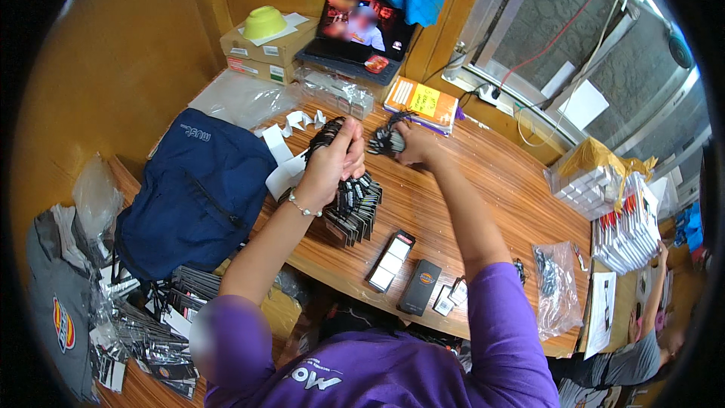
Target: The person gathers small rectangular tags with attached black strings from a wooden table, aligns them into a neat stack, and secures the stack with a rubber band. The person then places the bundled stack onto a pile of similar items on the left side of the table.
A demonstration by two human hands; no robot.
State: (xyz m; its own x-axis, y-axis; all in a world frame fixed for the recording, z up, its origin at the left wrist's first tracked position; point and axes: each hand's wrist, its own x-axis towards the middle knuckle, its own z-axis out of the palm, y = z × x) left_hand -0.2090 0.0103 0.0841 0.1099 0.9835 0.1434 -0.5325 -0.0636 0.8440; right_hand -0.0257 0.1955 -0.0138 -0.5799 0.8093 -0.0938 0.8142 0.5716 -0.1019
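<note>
My left hand is closed in a fist, gripping a thick bunch of black cords. From that fist hangs a dense stack of black hang tags over the wooden table. To its right, my right hand grasps a loose bundle of black cords with pale ends, lying on the tabletop. Its fingertips are partly hidden. Nearer me lie a black-edged card with white labels, a black hang tag and small white labels.
A navy bag lies left, above piled tags. At the back are an open laptop, cardboard boxes with a lime bowl, and an orange notebook. Stacked packets and a plastic bag stand right, near another person's arm.
</note>
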